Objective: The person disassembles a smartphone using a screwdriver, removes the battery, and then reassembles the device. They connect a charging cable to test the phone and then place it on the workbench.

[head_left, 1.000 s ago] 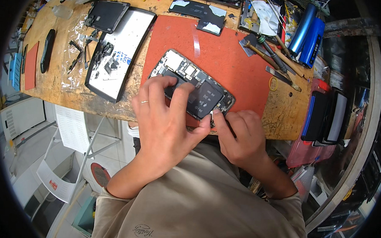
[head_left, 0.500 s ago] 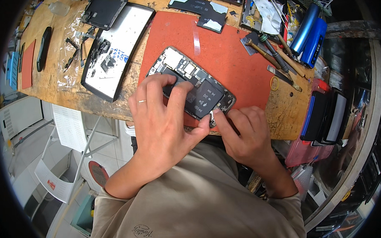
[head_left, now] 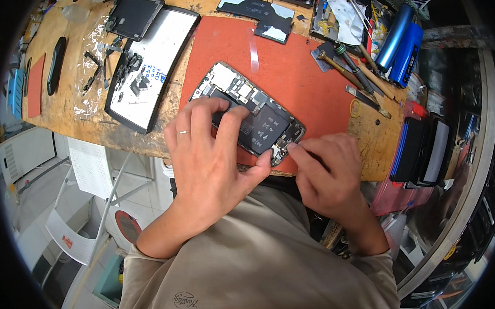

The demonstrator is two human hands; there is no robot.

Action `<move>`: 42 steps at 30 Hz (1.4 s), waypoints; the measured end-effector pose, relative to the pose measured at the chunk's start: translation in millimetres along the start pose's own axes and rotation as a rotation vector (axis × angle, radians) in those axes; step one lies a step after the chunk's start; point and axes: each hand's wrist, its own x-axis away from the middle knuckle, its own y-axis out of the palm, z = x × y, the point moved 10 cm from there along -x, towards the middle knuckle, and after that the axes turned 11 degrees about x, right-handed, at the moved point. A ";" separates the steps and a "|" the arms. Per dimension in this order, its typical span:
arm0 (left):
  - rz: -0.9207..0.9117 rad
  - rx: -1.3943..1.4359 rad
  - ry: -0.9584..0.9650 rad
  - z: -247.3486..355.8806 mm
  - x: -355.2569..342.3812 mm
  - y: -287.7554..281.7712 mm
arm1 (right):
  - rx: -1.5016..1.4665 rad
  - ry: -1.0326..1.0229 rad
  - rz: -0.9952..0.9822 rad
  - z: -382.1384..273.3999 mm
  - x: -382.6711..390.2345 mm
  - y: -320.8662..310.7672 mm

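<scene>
- Your opened phone lies slantwise on the red mat, close to the near edge of the counter, its inner parts facing up.
- Your left hand is clamped on the phone, two fingertips over the black battery and the thumb at the near edge.
- Your right hand is curled, its index fingertip at the phone's lower right corner; you cannot tell whether finger and thumb pinch anything.
- Left of the mat sits a silver panel bearing small dark parts.
- Beyond the phone, a black piece with pale patches lies across the mat's far edge.
- To your right, slim hand tools lie near a blue cylinder.
</scene>
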 end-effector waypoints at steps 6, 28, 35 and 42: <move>0.014 -0.016 -0.036 -1.7 -1.1 -0.5 | 0.025 -0.015 0.009 1.7 6.6 6.9; -0.013 0.029 -0.012 -1.4 -2.6 2.1 | 0.223 -0.170 -0.005 -11.6 7.1 16.4; -0.020 -0.001 -0.004 0.1 -2.5 1.3 | 0.278 -0.184 -0.019 -16.3 3.0 14.3; -0.004 0.003 -0.007 -1.8 -0.1 2.3 | 0.281 -0.212 -0.052 -17.5 -1.6 14.7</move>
